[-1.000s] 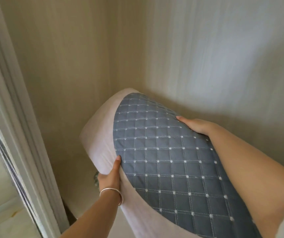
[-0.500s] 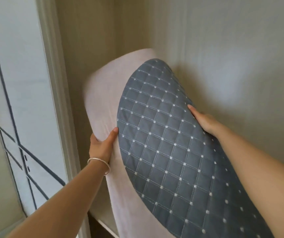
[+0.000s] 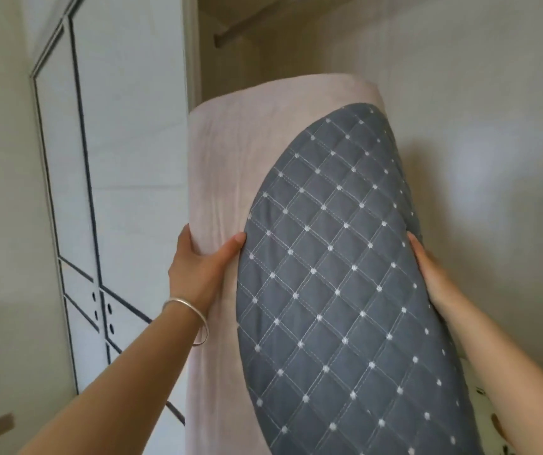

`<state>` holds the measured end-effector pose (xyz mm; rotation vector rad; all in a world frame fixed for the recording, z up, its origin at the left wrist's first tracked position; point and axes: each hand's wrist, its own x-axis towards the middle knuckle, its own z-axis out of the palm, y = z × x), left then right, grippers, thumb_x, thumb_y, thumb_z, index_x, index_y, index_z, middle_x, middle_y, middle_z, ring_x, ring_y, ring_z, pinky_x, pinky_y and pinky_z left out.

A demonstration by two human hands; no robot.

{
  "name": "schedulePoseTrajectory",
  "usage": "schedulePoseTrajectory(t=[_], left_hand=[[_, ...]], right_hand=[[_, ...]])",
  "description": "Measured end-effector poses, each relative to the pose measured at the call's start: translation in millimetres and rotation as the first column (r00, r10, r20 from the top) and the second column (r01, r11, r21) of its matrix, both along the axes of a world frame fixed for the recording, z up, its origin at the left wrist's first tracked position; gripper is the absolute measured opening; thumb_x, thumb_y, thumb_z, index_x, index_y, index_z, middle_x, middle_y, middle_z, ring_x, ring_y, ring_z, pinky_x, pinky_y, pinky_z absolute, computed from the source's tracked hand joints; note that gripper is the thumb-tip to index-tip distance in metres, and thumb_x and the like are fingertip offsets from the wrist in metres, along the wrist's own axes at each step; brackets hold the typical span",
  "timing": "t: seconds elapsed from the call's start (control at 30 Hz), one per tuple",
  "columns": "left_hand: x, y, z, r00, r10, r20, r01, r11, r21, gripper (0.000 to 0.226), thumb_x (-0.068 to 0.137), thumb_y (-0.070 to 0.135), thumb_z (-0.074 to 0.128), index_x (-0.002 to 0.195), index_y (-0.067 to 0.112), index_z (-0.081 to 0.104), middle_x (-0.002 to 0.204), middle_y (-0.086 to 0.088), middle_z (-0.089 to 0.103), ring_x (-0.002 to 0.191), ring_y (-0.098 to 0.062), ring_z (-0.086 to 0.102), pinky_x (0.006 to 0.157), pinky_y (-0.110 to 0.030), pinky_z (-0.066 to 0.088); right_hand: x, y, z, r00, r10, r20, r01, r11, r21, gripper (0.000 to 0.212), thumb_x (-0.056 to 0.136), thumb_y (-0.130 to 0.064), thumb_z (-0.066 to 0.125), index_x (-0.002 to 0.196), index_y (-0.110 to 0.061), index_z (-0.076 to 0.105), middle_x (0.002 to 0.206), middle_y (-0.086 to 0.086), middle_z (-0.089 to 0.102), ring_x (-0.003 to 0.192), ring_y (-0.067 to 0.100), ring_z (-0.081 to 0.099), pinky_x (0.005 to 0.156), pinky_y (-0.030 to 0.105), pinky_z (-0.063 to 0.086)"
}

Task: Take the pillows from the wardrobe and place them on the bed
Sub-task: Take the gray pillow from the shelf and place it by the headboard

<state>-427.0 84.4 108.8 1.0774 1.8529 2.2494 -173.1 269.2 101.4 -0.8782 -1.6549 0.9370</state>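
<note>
Grey quilted pillow held upright between both hands.
Left hand fingers clamp its pale pink side; right hand presses flat on the opposite edge.

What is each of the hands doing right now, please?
Left hand: closed on the pink side of the pillow, thumb in front.
Right hand: pressed flat against the pillow's grey quilted edge, holding it.

bare forearms, silver bangle.
</note>
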Motion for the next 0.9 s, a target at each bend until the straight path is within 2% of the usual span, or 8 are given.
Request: schedulePoseTrajectory(t=[0.07,0.1,0.27,0.47,0.63,0.73,0.83,0.9], left_hand=[[-1,-18,6,0.999,0.009,-0.038,-0.01,1.0,-0.021,0.077,0.055,0.064,0.074,0.122,0.035,0.049,0.112,0.01,0.064,0.099,-0.017,0.062,0.091,-0.04,0.05],[-1,-25,8,0.999,0.016,-0.048,-0.018,1.0,-0.024,0.077,0.056,0.063,0.074,0.123,0.035,0.048,0.112,0.01,0.063,0.099,-0.016,0.061,0.09,-0.038,0.05],[-6,-56,7,0.995,0.058,-0.076,-0.055,0.998,0.039,0.086,0.055,0.063,0.074,0.129,0.036,0.041,0.116,0.013,0.06,0.103,-0.013,0.059,0.094,-0.035,0.048],[-36,-103,14,0.975,0.178,-0.133,-0.164,0.98,0.111,0.096,0.048,0.067,0.071,0.133,0.035,0.038,0.121,0.013,0.059,0.109,-0.012,0.057,0.096,-0.031,0.045],[-72,-157,17,0.933,0.323,-0.155,-0.31,0.945,0.106,0.099,0.046,0.07,0.068,0.133,0.034,0.038,0.123,0.01,0.058,0.109,-0.014,0.056,0.096,-0.031,0.043],[-93,-192,11,0.898,0.412,-0.157,-0.404,0.911,0.08,0.098,0.046,0.071,0.067,0.132,0.033,0.039,0.122,0.009,0.058,0.109,-0.016,0.056,0.098,-0.037,0.044],[-111,-226,4,0.854,0.496,-0.159,-0.492,0.868,0.066,0.096,0.046,0.072,0.066,0.13,0.034,0.04,0.118,0.009,0.059,0.107,-0.016,0.057,0.097,-0.036,0.044],[-123,-246,1,0.824,0.546,-0.154,-0.544,0.837,0.058,0.097,0.045,0.072,0.067,0.131,0.034,0.04,0.118,0.01,0.059,0.106,-0.015,0.057,0.097,-0.035,0.044]], right_hand=[[0,-15,-4,0.997,-0.02,-0.078,0.021,1.0,0.005,0.067,0.086,-0.065,0.035,0.129,-0.016,0.053,0.12,0.004,0.056,0.112,0.021,0.051,0.096,0.028,0.032],[1,-23,-4,0.995,-0.039,-0.097,0.04,0.999,0.018,0.059,0.091,-0.056,0.035,0.128,-0.014,0.054,0.117,0.004,0.056,0.109,0.02,0.05,0.092,0.027,0.031],[-13,-56,1,0.983,-0.103,-0.151,0.12,0.987,0.109,0.05,0.097,-0.043,0.033,0.132,-0.012,0.05,0.135,0.015,0.052,0.126,0.027,0.045,0.091,0.025,0.03],[-67,-80,4,0.974,-0.043,-0.224,0.087,0.978,0.189,0.051,0.096,-0.047,0.034,0.132,-0.014,0.05,0.136,0.013,0.052,0.126,0.026,0.046,0.092,0.024,0.03],[-130,-107,1,0.972,0.098,-0.215,-0.059,0.982,0.181,0.057,0.094,-0.051,0.034,0.135,-0.014,0.048,0.138,0.01,0.052,0.127,0.025,0.046,0.096,0.025,0.031],[-172,-129,-7,0.946,0.214,-0.242,-0.18,0.971,0.154,0.066,0.086,-0.058,0.04,0.135,-0.014,0.048,0.137,0.009,0.052,0.128,0.024,0.045,0.096,0.023,0.029],[-212,-150,-16,0.927,0.282,-0.248,-0.263,0.959,0.109,0.057,0.092,-0.051,0.041,0.136,-0.014,0.046,0.138,0.008,0.05,0.13,0.024,0.044,0.096,0.024,0.028],[-237,-163,-21,0.914,0.329,-0.237,-0.314,0.944,0.1,0.053,0.094,-0.047,0.039,0.132,-0.011,0.048,0.135,0.011,0.053,0.124,0.022,0.047,0.093,0.024,0.029]])
